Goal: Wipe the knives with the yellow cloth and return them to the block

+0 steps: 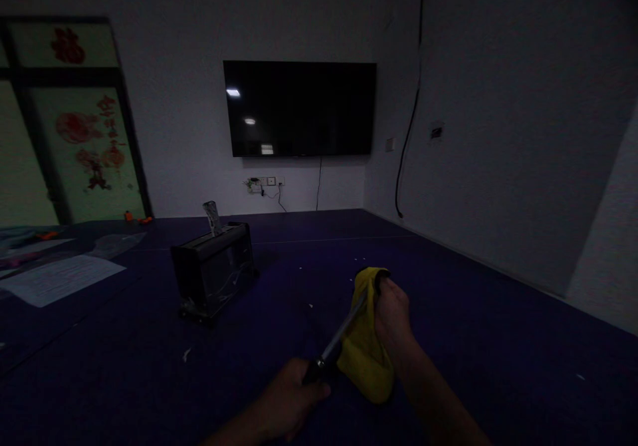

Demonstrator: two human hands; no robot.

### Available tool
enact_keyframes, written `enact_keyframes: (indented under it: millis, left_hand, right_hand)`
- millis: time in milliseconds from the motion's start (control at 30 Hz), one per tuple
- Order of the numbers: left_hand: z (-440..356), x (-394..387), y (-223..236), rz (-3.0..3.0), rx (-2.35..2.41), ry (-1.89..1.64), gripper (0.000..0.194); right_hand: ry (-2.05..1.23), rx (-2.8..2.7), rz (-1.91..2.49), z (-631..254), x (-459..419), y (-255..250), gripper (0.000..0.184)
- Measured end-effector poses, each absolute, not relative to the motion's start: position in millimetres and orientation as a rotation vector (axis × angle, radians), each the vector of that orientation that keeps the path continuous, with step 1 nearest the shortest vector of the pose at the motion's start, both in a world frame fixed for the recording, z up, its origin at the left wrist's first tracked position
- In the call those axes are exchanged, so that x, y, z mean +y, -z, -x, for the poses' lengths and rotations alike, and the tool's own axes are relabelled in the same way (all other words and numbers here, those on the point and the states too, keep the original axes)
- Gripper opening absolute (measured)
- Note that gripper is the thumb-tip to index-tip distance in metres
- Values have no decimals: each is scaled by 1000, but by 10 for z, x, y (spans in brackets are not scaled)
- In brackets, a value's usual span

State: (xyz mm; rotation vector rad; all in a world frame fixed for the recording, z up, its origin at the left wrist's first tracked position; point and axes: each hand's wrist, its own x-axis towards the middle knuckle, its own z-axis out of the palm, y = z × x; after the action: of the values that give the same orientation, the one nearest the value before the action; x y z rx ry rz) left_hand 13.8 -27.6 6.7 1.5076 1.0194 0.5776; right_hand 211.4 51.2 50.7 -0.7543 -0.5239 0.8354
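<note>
My left hand is wrapped around the dark handle of a long, thin metal-shafted tool; the dim light hides its exact kind. The shaft slants up and away to the right, and its far end goes into a fold of a yellow cloth with a dark edge. My right hand grips the top of that cloth, fingers closed near the hidden tip of the shaft. Below the grip, the rest of the cloth hangs down loosely.
A black box-shaped appliance stands left on the dark blue floor, a clear upright piece on top. White scraps lie about. Printed paper is further left. A television and hanging cable are on the walls.
</note>
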Motion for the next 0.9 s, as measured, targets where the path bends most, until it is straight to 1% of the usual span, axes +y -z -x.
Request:
enact_keyframes:
  millis: [100,200,367,433,500,667,800,900]
  left_hand:
    - [-144,-290,-73,-1524,1039,-560,35]
    - [-140,-298,-85,-1528,1013,-555,39]
    - [-129,-281,-88,-1510,993,-562,42]
    - [-122,-273,-78,-1496,994,-568,43]
    - [-110,-267,-68,-1477,969,-580,43]
    - [-71,-252,-48,-1376,876,-584,37]
    - [-49,-229,2,-1303,853,-620,33]
    - [-36,-218,41,-1284,839,-673,38]
  right_hand:
    - [-774,-568,800,-2135,484,-530,19]
    - [-706,-622,845,-2174,456,-557,20]
    - [-427,-825,1002,-2242,429,-562,25]
    - [-381,-841,1019,-2237,423,-560,26]
    - [-487,-788,953,-2209,421,-565,25]
    - [-1012,-574,715,-2071,417,-584,20]
    - [-1183,-582,713,-1886,378,-545,14]
    - [-1268,-627,711,-1713,325,-481,17]
